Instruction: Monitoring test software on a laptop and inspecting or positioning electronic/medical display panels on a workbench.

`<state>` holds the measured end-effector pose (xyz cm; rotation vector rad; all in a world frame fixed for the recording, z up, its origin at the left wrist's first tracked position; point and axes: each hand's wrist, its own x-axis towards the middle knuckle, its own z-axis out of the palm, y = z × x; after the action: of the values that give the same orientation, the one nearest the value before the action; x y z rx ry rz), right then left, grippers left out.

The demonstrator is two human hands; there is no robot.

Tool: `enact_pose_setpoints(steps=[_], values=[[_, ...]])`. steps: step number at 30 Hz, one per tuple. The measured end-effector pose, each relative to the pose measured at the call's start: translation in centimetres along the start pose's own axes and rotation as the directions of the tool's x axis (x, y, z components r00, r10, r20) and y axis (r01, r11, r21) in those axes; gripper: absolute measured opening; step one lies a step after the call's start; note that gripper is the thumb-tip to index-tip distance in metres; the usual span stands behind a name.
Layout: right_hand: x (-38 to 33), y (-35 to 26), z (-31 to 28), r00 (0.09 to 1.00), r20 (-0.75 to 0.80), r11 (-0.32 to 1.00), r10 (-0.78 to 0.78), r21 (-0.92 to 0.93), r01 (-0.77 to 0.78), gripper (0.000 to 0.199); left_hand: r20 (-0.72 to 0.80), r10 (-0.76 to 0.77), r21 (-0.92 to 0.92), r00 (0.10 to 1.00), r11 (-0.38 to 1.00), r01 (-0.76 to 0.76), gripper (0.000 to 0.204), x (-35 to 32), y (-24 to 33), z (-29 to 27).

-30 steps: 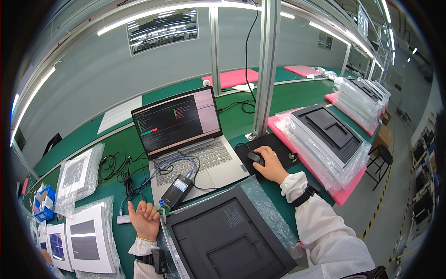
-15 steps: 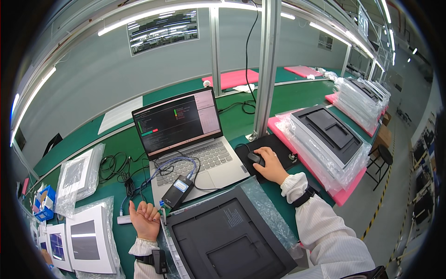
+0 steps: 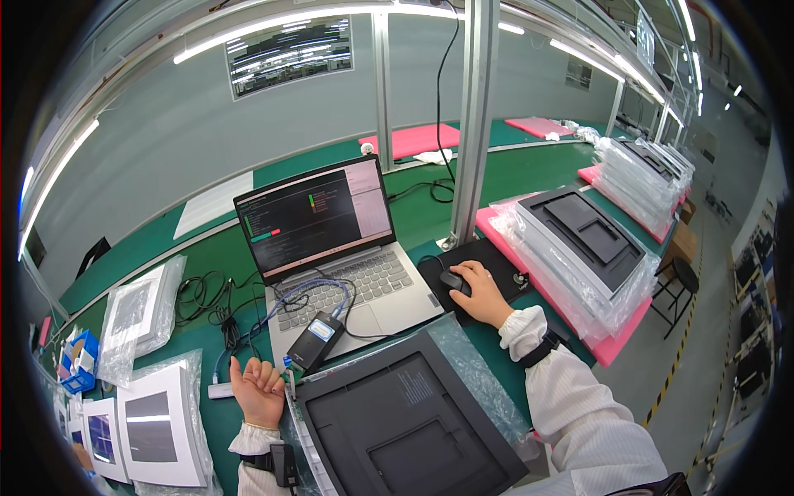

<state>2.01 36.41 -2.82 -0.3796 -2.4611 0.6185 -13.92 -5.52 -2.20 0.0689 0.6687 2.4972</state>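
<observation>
My right hand [image 3: 484, 291] rests over a black computer mouse [image 3: 454, 282] on a dark mouse pad [image 3: 496, 263], its fingers wrapped round it. Beside the left edge of a large black frame-like panel [image 3: 397, 413], my left hand [image 3: 258, 392] lies palm up, fingers curled in and nothing visible in them. Behind the panel an open laptop [image 3: 372, 285] shows a dark screen with small coloured blocks. A black adapter box [image 3: 318, 341] sits on the laptop's front left, cabled, with a small green connector board [image 3: 289, 364] at the panel's corner.
White-framed panels [image 3: 161, 426] in clear plastic lie at the left, by a blue bin [image 3: 79, 361]. To the right, a bagged black panel [image 3: 583, 240] rests on pink foam [image 3: 616, 339]. Black cables [image 3: 211, 302] coil left of the laptop. A metal post [image 3: 475, 124] rises behind the mouse pad.
</observation>
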Motion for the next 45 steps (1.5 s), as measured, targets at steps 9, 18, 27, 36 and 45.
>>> enact_pose_setpoints(steps=[9,18,27,36,45], values=[[0.08,0.28,0.15,0.999,-0.025,1.000,-0.022,0.005,0.023,0.048,-0.023,0.023,0.038,0.999,0.999,-0.022,0.050,0.07,-0.03,-0.10],[0.06,0.44,0.28,0.999,-0.011,0.999,-0.038,-0.016,0.038,0.049,-0.064,0.035,0.084,0.997,0.996,-0.030,0.056,0.12,-0.15,0.04],[0.12,0.36,0.21,0.999,-0.021,1.000,-0.029,-0.009,0.029,0.050,-0.055,0.027,0.098,0.998,0.995,-0.022,0.058,0.03,-0.07,0.13],[0.04,0.41,0.26,0.999,0.000,0.999,-0.037,-0.033,0.037,0.051,-0.054,0.033,0.107,0.998,0.994,-0.027,0.059,0.00,-0.10,0.18],[0.17,0.36,0.11,1.000,0.003,1.000,-0.015,-0.017,0.015,0.052,-0.062,0.037,0.104,0.997,0.994,-0.030,0.060,-0.13,-0.18,0.60]])
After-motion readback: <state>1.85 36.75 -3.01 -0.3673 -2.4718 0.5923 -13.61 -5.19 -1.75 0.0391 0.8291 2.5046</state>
